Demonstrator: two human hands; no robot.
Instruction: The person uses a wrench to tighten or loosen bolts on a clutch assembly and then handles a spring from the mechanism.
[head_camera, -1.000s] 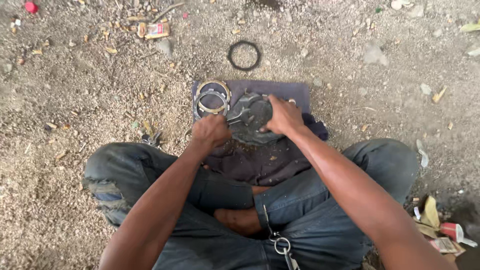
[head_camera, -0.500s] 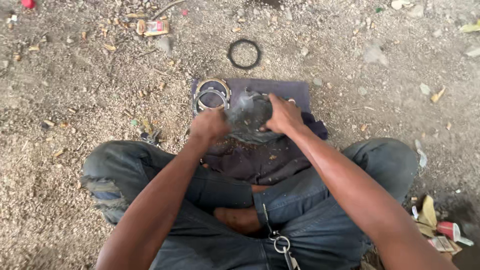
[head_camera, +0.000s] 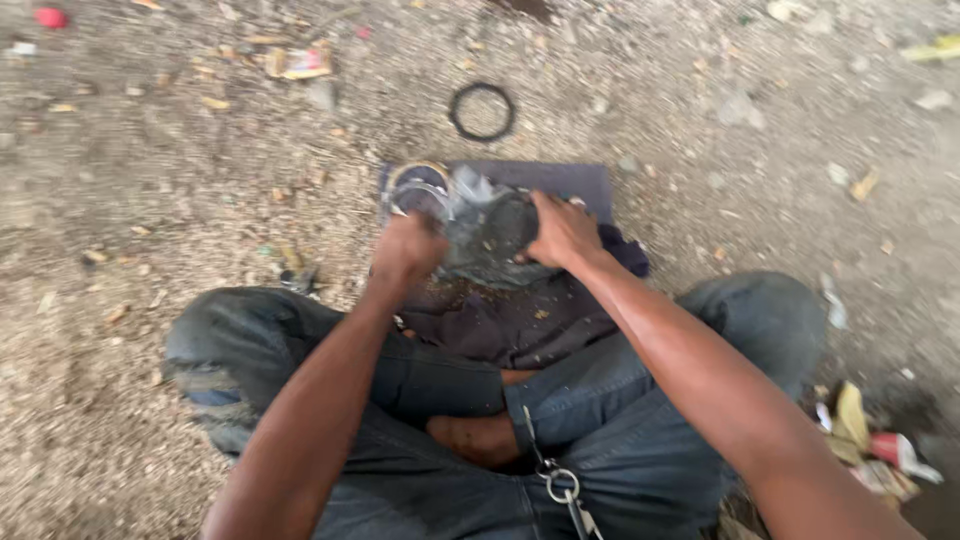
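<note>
I sit cross-legged on dusty ground. My left hand (head_camera: 405, 250) and my right hand (head_camera: 562, 230) both grip a crumpled grey rag (head_camera: 490, 235) wrapped around a dark round part, held between them over a dark purple cloth (head_camera: 560, 180) spread in front of my legs. The frame is blurred, so the part under the rag is unclear. Metal rings (head_camera: 418, 188) lie on the cloth's far left corner, just beyond my left hand. A black rubber ring (head_camera: 481, 111) lies on the dirt beyond the cloth.
Gravelly dirt with scattered litter surrounds me: a wrapper (head_camera: 298, 62) at the far left, crumpled packets (head_camera: 880, 440) by my right knee. A key ring (head_camera: 562, 486) hangs from my jeans (head_camera: 250, 350).
Both hands have kept hold of the rag-covered part, working it between them and shifting it slightly. The view has become more blurred.
</note>
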